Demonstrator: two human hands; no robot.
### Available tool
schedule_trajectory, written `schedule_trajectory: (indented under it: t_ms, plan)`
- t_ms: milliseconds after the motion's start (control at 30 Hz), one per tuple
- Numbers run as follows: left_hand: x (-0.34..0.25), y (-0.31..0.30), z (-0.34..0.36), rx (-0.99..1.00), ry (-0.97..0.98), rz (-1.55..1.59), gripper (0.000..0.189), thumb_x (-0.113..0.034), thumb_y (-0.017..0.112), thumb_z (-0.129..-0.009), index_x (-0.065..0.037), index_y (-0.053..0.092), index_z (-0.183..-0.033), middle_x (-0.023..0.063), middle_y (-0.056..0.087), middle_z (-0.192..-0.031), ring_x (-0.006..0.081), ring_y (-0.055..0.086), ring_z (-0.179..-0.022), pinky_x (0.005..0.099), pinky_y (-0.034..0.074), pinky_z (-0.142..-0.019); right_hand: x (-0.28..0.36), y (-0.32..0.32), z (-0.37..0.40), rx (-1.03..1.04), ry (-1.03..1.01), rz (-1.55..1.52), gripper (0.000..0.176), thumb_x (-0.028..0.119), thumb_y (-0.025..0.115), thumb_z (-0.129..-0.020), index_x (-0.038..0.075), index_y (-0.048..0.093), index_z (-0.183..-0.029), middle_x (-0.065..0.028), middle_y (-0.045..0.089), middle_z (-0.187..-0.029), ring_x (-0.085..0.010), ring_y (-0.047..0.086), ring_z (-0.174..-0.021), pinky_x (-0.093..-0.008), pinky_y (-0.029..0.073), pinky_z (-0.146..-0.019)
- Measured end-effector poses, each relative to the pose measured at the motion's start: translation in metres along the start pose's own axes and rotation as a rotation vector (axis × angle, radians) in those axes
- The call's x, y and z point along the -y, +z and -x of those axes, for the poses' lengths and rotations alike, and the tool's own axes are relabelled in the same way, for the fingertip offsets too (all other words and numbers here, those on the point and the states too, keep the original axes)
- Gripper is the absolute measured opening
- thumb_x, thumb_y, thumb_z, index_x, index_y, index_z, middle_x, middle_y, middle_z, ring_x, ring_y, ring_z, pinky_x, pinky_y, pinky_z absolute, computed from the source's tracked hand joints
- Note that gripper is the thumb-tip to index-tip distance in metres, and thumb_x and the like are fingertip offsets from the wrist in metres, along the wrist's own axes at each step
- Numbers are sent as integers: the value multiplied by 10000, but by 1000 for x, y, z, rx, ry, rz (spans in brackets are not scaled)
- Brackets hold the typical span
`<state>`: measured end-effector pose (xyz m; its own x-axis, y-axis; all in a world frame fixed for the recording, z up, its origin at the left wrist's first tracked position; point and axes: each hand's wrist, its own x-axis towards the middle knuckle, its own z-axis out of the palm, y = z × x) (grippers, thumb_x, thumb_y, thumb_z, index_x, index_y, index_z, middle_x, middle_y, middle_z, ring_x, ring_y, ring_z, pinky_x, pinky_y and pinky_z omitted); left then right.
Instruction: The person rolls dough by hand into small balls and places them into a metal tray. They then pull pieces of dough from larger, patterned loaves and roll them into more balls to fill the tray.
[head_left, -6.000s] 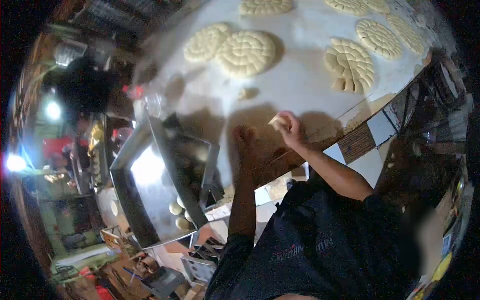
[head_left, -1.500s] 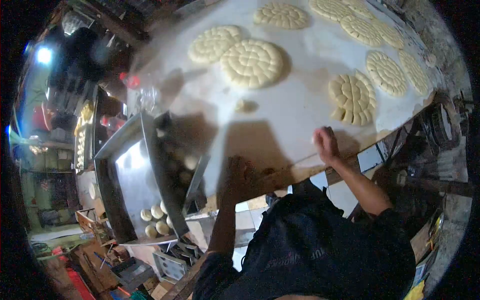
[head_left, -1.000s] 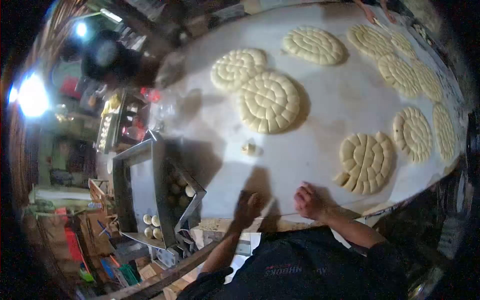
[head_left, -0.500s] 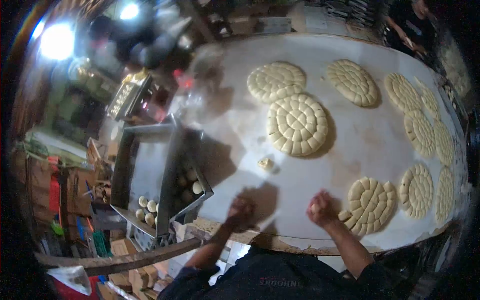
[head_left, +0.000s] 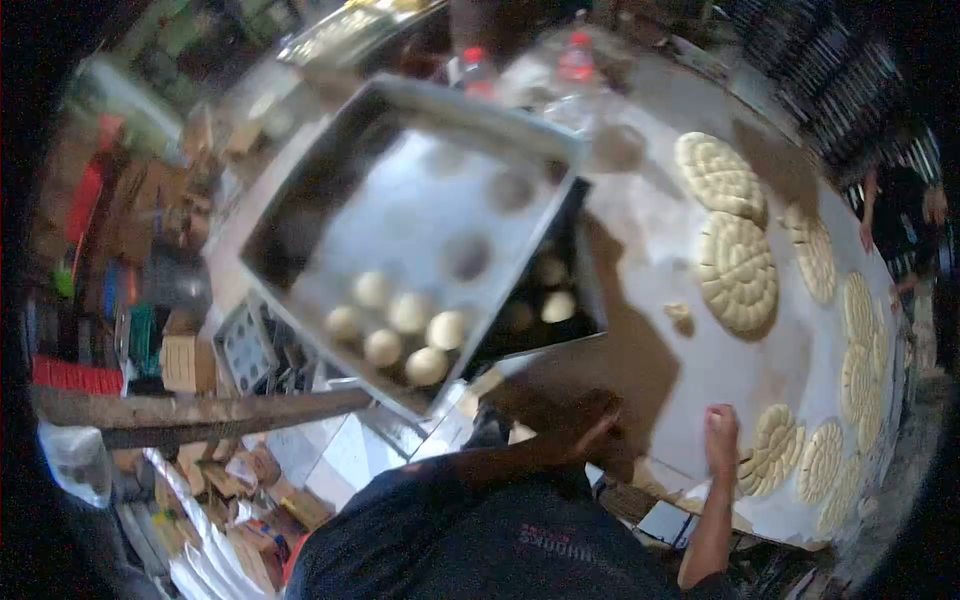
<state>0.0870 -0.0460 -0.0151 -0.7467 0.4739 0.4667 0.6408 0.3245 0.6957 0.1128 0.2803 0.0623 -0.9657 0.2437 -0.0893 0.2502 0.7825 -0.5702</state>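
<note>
My right hand (head_left: 720,432) is curled closed at the near edge of the worktable, left of a round dough slab (head_left: 772,450) cut into pieces. Whatever lies inside its fingers is hidden. In shadow close to my body, my left hand (head_left: 598,428) hangs by the table edge, its fingers too dark and blurred to read. A small dough scrap (head_left: 680,318) lies on the table beyond both hands. Farther off, two more scored dough rounds (head_left: 738,275) touch each other. To my left, a deep metal tray (head_left: 512,290) holds several dough balls (head_left: 408,312).
Beneath the tray sits a darker tray (head_left: 592,325) with more dough balls. Several scored rounds (head_left: 820,460) line the table's right side. Red-capped bottles (head_left: 577,62) stand at the back. A wooden rail (head_left: 200,408) runs at left. Another person (head_left: 905,215) is at far right.
My view has swung left toward the tray, which now looks larger and nearer. The dough rounds have shifted right in view. My right hand, where a pale bit showed earlier, is now a closed fist.
</note>
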Motion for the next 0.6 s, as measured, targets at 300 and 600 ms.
schedule_trajectory:
  t_ms: [300,600]
  plan:
    - [-78,-402,-42,-169,-414,-714,415,-89,685,-765,-94,589,-1168,77,666,-1023,285,633,-939,508,367,-993,320,18,-38,253,-487,-354,293,224,520,-964,-5,586,-1135,-140,620,-1052,-227,603,-991,-346,487,-892]
    - [16,-476,-27,273,-921,-842,595,-309,741,-684,-79,587,-1211,149,692,-1035,329,654,-963,538,391,-998,561,175,-71,504,-1400,7,230,127,646,-796,33,603,-1001,-146,602,-1030,-353,606,-992,-442,486,-889]
